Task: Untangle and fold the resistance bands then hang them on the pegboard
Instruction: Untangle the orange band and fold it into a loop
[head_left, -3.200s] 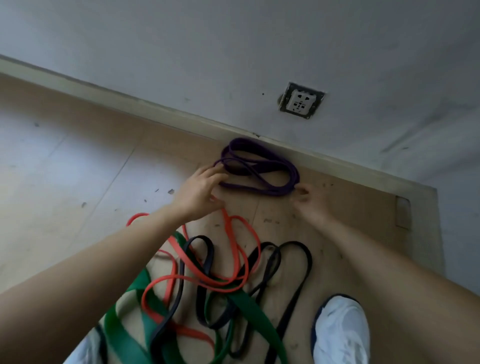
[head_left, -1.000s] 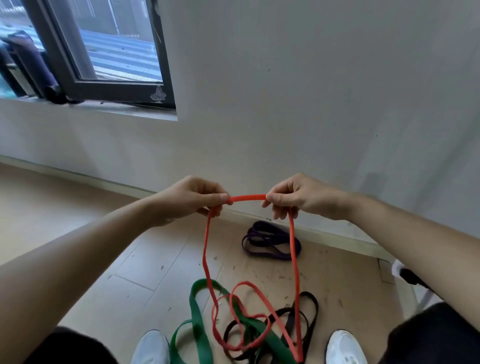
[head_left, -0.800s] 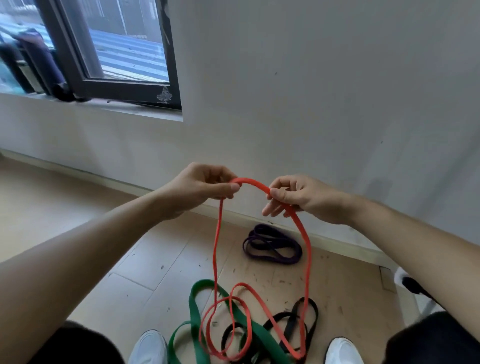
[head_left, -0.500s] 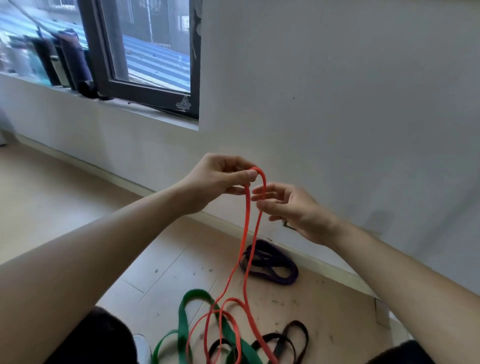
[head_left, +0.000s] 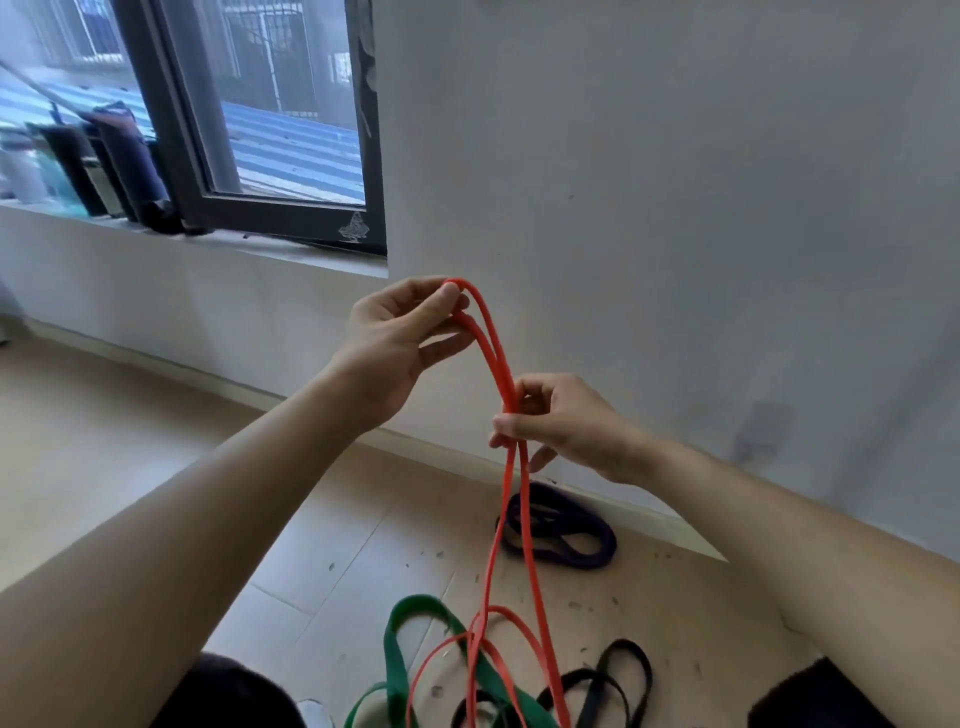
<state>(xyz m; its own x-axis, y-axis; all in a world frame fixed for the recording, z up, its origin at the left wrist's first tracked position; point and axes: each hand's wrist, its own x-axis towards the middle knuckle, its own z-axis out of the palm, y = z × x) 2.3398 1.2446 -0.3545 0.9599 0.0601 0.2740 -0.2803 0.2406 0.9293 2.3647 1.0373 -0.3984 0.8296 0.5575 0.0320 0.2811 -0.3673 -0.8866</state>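
Change, last second or so:
- Both hands held a short span of the orange band (head_left: 503, 371) between them at one height, well apart. Now the left hand (head_left: 395, 353) is raised and the right hand (head_left: 563, 428) has dropped below it
- Left: thumb and fingers (head_left: 410, 291) pinch the top bend of the band
- Right: fingers curled round both hanging strands, squeezing them together just under the left
- View has tipped up; the window (head_left: 291, 130) fills the top left

Reading: the band is being doubled into a first fold, and the right hand looks set to run down the strands. The low end of the band lies on the floor (head_left: 156, 441), looped over the green band (head_left: 397, 654) and beside the black band (head_left: 621, 644), so it looks not fully free. Lifting further may drag those two up

Other bands: the purple band (head_left: 597, 551) lies coiled by the skirting, apart from the heap, seemingly already folded. None hung; no pegboard in view

Room: pale tiled floor with dark specks, grey plaster wall (head_left: 675, 208), dark-framed window above a ledge (head_left: 291, 249), dark items (head_left: 124, 156) standing along it at left
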